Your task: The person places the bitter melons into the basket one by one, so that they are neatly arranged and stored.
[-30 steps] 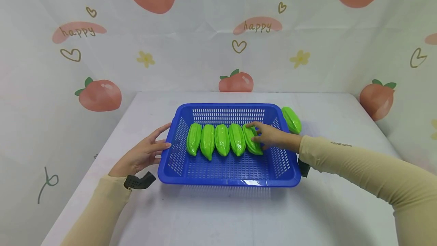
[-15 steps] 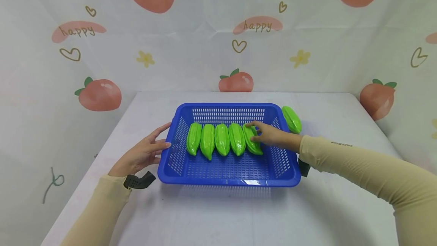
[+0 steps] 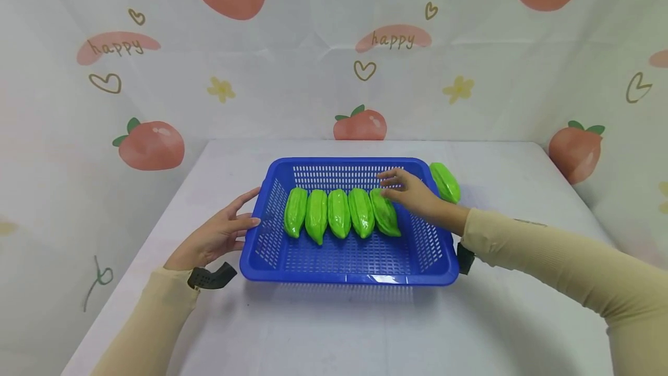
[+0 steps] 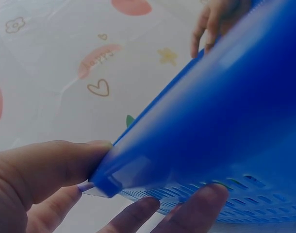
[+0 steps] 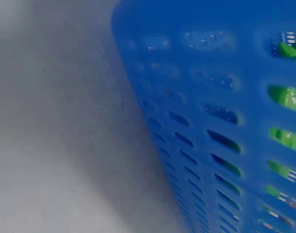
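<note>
A blue perforated plastic basket (image 3: 347, 279) sits on the table, with several glossy green, ridged, pointed fruit-shaped pieces (image 3: 339, 213) in a row inside. My left hand (image 3: 216, 237) holds the basket's left rim, thumb on the edge and other fingers under it against the slotted wall, as the left wrist view shows. Just over the top of the rightmost green piece (image 3: 386, 217) is my right hand (image 3: 414, 193), fingers extended and loosely bent with nothing between them. In the right wrist view the basket's slotted side (image 5: 201, 126) hides that hand.
Another green ridged piece (image 3: 445, 183) lies on the white table (image 3: 334, 335) outside the basket, by its back right corner. A printed white cloth (image 3: 292, 86) stands behind and along both sides. Each wrist wears a black device (image 3: 213, 276).
My right hand has come off the rightmost green piece and lifted slightly up and back. That piece stays in the row. The left hand keeps its place on the rim.
</note>
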Demonstrator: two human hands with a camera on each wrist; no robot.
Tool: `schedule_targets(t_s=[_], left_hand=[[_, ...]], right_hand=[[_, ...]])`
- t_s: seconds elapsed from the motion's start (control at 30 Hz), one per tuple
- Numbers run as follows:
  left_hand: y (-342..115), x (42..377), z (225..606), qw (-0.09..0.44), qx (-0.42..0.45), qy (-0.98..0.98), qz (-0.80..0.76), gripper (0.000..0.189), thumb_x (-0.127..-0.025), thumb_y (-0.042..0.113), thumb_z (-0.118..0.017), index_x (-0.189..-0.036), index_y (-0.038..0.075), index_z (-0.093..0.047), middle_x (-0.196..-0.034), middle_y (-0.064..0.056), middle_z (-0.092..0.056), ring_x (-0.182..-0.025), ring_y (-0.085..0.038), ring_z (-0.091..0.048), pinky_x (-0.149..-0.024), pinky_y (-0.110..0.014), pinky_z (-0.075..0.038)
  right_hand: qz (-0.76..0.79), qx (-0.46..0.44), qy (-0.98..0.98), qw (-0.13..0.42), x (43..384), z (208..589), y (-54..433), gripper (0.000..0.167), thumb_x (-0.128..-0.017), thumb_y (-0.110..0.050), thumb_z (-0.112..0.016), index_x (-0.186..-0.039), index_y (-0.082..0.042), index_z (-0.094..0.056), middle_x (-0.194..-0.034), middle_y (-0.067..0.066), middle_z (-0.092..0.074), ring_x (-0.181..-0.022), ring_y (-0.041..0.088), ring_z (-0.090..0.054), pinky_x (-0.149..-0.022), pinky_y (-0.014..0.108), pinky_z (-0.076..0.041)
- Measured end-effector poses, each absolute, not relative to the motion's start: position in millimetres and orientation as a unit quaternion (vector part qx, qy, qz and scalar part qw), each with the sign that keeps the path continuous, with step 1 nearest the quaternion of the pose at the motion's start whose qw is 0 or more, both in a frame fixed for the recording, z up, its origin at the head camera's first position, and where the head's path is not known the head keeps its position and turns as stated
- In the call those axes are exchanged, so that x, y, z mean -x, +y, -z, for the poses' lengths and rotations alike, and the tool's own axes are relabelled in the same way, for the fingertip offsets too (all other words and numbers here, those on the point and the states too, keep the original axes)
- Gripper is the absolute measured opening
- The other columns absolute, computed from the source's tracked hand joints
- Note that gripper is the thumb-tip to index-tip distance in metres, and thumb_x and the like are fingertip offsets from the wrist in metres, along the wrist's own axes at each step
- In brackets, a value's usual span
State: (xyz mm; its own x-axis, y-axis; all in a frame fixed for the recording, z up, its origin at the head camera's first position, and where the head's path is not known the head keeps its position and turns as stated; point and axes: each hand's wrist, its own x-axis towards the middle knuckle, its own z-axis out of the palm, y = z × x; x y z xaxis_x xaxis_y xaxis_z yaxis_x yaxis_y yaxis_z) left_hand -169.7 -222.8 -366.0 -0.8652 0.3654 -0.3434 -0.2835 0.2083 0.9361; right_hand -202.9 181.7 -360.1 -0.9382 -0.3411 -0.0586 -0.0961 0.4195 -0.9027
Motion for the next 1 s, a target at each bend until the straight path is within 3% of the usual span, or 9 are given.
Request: schedule_targets(t_s=[0.3,0.43,0.57,0.77,1.0], left_hand=[[-223,169,366,0.256,-0.025,0.735,-0.627,0.081,-0.096,0.024,-0.061,-0.155,0.036,-0.008,-0.144,-0.024,-0.040,-0.109,-0.025,-0.064,-0.090,-0.048,-0.055],[-223,169,366,0.255,-0.026,0.737,-0.626,0.081,-0.095,0.024,-0.062,-0.155,0.036,-0.009,-0.143,-0.024,-0.041,-0.108,-0.025,-0.065,-0.089,-0.048,-0.055],[-223,170,366,0.254,-0.028,0.736,-0.627,0.081,-0.095,0.024,-0.062,-0.155,0.036,-0.009,-0.142,-0.024,-0.042,-0.108,-0.024,-0.065,-0.089,-0.049,-0.055],[-223,170,367,0.254,-0.029,0.733,-0.630,0.080,-0.095,0.023,-0.062,-0.155,0.036,-0.010,-0.141,-0.023,-0.044,-0.107,-0.024,-0.065,-0.089,-0.048,-0.055],[-223,170,367,0.253,-0.029,0.735,-0.629,0.080,-0.095,0.023,-0.062,-0.155,0.036,-0.010,-0.142,-0.024,-0.043,-0.108,-0.024,-0.065,-0.089,-0.049,-0.055]], right_hand=[[0.604,0.174,0.768,0.121,205,348,195,0.044,-0.098,-0.009,-0.054,-0.137,0.007,-0.040,-0.128,0.033,-0.050,-0.112,0.033,-0.062,-0.094,0.045,-0.053],[0.620,0.187,0.754,0.107,204,339,208,0.040,-0.099,-0.011,-0.054,-0.135,0.004,-0.043,-0.120,0.019,-0.057,-0.108,0.024,-0.064,-0.091,0.036,-0.055],[0.617,0.179,0.761,0.098,202,331,223,0.031,-0.099,-0.014,-0.054,-0.129,-0.009,-0.050,-0.113,0.003,-0.060,-0.105,0.015,-0.065,-0.090,0.029,-0.056],[0.641,0.175,0.742,0.089,200,325,241,0.023,-0.100,-0.013,-0.052,-0.123,-0.017,-0.054,-0.110,-0.001,-0.063,-0.102,0.011,-0.066,-0.088,0.024,-0.055],[0.701,0.178,0.687,0.069,205,322,259,0.023,-0.100,-0.007,-0.050,-0.118,-0.018,-0.057,-0.107,0.000,-0.065,-0.098,0.011,-0.066,-0.086,0.024,-0.056]])
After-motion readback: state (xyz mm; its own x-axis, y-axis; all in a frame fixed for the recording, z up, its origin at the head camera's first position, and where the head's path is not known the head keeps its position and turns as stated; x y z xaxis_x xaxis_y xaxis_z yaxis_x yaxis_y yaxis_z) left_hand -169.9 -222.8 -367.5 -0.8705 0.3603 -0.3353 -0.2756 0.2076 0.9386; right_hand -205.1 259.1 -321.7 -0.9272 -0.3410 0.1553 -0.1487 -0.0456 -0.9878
